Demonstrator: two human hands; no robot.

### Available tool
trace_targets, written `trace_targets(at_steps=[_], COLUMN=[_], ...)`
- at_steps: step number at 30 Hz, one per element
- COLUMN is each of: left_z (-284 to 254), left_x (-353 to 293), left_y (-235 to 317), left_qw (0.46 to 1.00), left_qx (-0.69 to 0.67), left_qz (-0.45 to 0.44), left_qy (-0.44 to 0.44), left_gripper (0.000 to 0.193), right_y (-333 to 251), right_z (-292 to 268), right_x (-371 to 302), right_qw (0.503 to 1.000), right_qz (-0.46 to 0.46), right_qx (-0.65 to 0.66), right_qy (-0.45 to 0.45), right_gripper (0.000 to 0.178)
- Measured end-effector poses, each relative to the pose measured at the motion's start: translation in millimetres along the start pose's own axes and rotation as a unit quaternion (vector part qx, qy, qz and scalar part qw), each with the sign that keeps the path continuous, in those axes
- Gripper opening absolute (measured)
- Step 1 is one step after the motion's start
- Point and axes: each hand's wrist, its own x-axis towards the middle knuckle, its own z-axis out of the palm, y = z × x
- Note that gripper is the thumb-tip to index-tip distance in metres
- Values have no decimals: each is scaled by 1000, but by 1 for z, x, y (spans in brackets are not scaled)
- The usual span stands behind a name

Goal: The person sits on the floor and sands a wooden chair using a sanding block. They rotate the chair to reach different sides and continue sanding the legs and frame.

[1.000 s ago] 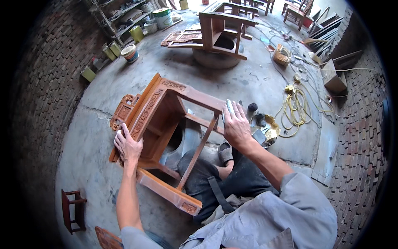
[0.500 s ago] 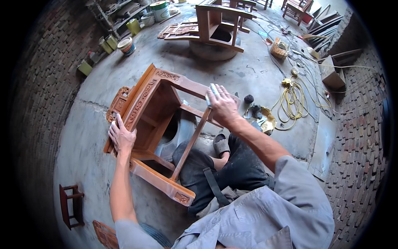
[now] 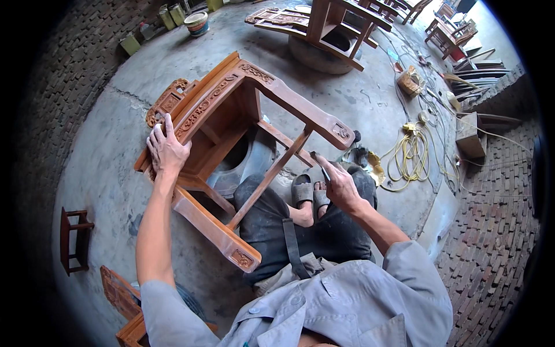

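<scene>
A reddish-brown wooden chair [image 3: 289, 103] with carved panels lies tipped over in front of me, its legs toward my knees. My left hand [image 3: 167, 151] grips the edge of its seat, fingers over the carved apron. At the right, my right hand [image 3: 342, 188] is closed beside the end of a lower leg. A thin greyish edge shows along its fingers; what it holds is not clear. Under the chair stands a round grey support [image 3: 254, 157], partly hidden by the frame.
Another overturned chair [image 3: 318, 26] rests on a tyre-like ring [image 3: 315, 58] at the back. Coiled yellow cable [image 3: 409, 151] lies to the right, near a box [image 3: 471, 139]. A paint bucket [image 3: 197, 24] stands far left, and a small stool [image 3: 75, 240] near left.
My right hand has left the upper leg and come down and right to the end of a lower one. My left hand stays on the seat edge. The view has shifted.
</scene>
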Motion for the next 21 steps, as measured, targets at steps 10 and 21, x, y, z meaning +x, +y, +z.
trace_targets(at_steps=[10, 21], left_z=[-1, 4], left_x=[1, 2], left_y=[4, -1], left_qw=[1000, 1000], left_qx=[0, 5], left_qz=[11, 14], left_qy=[8, 16], left_gripper=[104, 104], right_y=[53, -63], right_z=[40, 102], right_x=[45, -6], right_qw=[996, 994], right_qz=[74, -75], right_qx=[-9, 32], right_qy=[47, -77], right_gripper=[48, 80])
